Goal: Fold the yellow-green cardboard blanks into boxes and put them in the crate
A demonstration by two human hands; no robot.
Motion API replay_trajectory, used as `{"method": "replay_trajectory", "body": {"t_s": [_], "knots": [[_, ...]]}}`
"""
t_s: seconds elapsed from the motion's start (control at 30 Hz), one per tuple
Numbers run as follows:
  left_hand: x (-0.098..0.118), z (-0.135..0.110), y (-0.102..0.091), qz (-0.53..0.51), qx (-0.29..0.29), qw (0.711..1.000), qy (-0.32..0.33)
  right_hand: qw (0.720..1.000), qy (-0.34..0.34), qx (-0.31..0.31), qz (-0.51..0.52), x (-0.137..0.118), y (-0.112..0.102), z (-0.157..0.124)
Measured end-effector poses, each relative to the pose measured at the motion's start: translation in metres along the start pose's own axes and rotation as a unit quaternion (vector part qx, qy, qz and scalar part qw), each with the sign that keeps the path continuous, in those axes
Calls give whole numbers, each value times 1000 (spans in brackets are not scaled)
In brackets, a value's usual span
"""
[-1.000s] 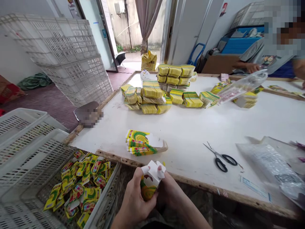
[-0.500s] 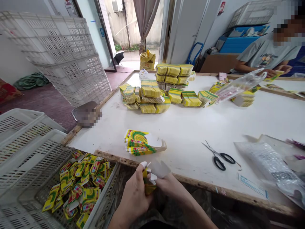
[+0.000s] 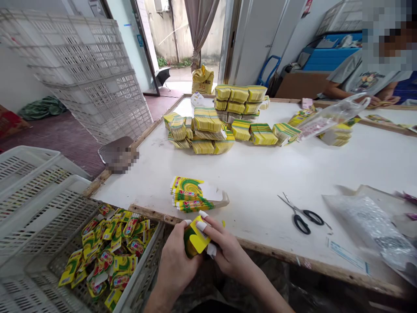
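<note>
Both my hands hold one small yellow and green carton point(image 3: 195, 238) just below the table's near edge. My left hand point(image 3: 176, 258) wraps its left side from below. My right hand point(image 3: 224, 250) presses two taped fingertips on the carton's yellow end flap, which lies folded down. A short stack of flat yellow carton blanks point(image 3: 193, 194) lies on the white table point(image 3: 260, 174) just beyond my hands. The white crate point(image 3: 143, 265) at my lower left holds several folded yellow cartons point(image 3: 107, 252).
Black-handled scissors point(image 3: 302, 215) lie right of my hands, with a clear plastic bag point(image 3: 374, 226) beyond. Bundled carton blanks point(image 3: 224, 117) are piled at the table's far side. Another person point(image 3: 368, 74) works at the far right. Stacked white crates point(image 3: 84, 69) lean at left.
The carton's white end flaps stood open a second ago; now the end is folded shut under my right fingers. My hands have risen slightly toward the table edge.
</note>
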State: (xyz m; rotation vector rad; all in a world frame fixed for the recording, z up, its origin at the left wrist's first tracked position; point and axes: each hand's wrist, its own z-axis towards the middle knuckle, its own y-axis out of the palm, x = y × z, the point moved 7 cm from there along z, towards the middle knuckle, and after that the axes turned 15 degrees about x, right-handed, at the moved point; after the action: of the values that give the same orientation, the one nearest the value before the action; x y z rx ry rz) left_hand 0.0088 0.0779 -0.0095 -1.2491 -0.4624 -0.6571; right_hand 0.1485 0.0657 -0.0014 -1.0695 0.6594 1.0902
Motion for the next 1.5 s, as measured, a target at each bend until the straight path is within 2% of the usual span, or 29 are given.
{"method": "replay_trajectory", "body": {"t_s": [0.1, 0.27, 0.33, 0.43, 0.5, 0.63, 0.97, 1.07, 1.17, 1.27, 1.37, 1.43, 1.5], "knots": [[1, 4, -8, 3, -7, 1000, 6, 998, 14, -58, -20, -1, 1, 5], [9, 11, -12, -6, -74, 997, 6, 993, -1, -119, -9, -12, -8, 16], [13, 14, -14, -3, -71, 997, 12, 992, -7, -124, -18, -15, -10, 17], [15, 16, -16, 1, -63, 998, 7, 994, 9, -100, -45, -14, -10, 16], [15, 15, -14, -14, -84, 996, -9, 994, 16, -96, -43, -15, -9, 16], [16, 14, -11, -53, -131, 989, -33, 990, 1, -141, -14, -22, -8, 19], [8, 13, -4, -4, -115, 993, -6, 985, 21, -146, -86, -11, 0, 11], [9, 13, -6, 6, -85, 996, 6, 987, 44, -140, -66, -8, 0, 10], [14, 12, -4, 1, -80, 997, 8, 992, 61, -109, -15, -6, 2, 8], [15, 12, -3, 15, -62, 998, -6, 994, 56, -87, -20, -5, 11, 6], [-3, 12, -13, 29, -48, 997, -44, 997, 40, -52, -28, -10, 18, 12], [-30, 13, -28, 42, -48, 995, -75, 998, 37, -6, -49, -13, 15, 28], [-63, 15, -51, 97, -46, 990, -90, 988, 53, 48, -134, -11, 5, 49]]}}
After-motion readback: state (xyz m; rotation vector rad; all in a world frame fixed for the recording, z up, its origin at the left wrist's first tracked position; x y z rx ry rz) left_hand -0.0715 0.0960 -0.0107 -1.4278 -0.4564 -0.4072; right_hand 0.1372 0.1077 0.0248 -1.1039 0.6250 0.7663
